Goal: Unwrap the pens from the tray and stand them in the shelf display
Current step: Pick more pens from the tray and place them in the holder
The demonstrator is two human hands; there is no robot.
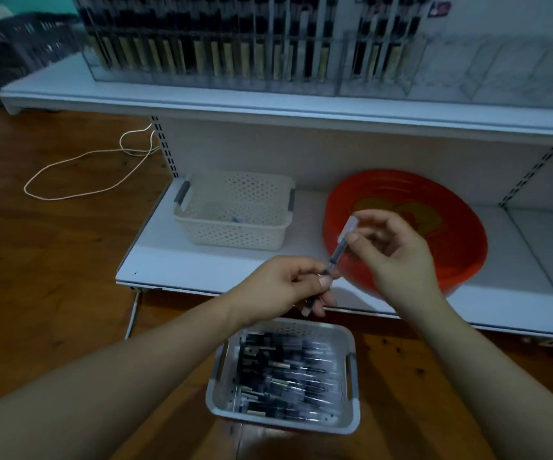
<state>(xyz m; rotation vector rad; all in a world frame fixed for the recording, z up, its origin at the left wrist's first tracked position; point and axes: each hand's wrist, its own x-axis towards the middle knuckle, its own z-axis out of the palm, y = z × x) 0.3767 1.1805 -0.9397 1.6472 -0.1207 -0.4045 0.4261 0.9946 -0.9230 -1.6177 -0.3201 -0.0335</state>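
While your left hand (296,287) pinches the lower end of a wrapped pen (341,249), your right hand (389,247) grips its clear wrapper at the upper end, above the lower shelf (202,263). White tray (351,423) of wrapped pens: on the floor, below your hands. Shelf display (222,44): upper shelf, holding standing pens.

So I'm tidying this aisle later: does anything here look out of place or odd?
Mostly the loose cord straggling in loops across the wooden floor beside the shelving. A red plate leans tilted on the lower shelf, unlike the pen stock. Nothing looks spilled or damaged.
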